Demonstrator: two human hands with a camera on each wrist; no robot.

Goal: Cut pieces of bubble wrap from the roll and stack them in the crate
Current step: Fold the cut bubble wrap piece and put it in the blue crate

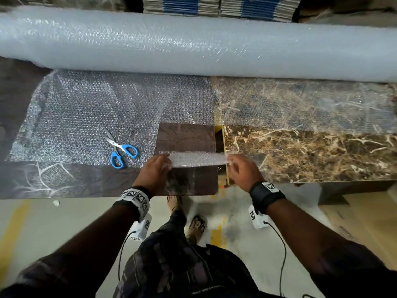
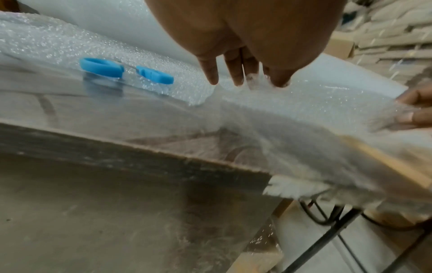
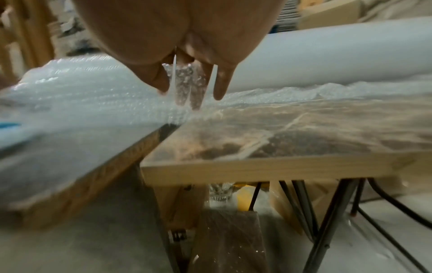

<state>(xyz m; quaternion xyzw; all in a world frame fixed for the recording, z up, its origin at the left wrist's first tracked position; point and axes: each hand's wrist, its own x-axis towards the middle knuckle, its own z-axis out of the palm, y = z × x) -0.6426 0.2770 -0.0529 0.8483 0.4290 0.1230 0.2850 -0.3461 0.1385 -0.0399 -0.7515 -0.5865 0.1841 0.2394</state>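
A cut piece of bubble wrap (image 1: 198, 159) hangs stretched between my hands above the table's front edge. My left hand (image 1: 158, 168) pinches its left end (image 2: 254, 86); my right hand (image 1: 236, 166) pinches its right end (image 3: 184, 83). The big bubble wrap roll (image 1: 193, 44) lies across the back of the tables, with its unrolled sheet (image 1: 96, 117) spread toward me and a rectangular notch cut out in front of my hands. Blue-handled scissors (image 1: 120, 150) lie on the sheet left of my left hand. No crate is in view.
Two tables meet with a narrow gap (image 1: 219, 138): a dark one (image 1: 64, 181) on the left, a brown marbled one (image 1: 311, 155) on the right. Folded cardboard stacks (image 1: 214, 5) stand behind the roll. A cardboard box (image 1: 365, 216) sits on the floor at right.
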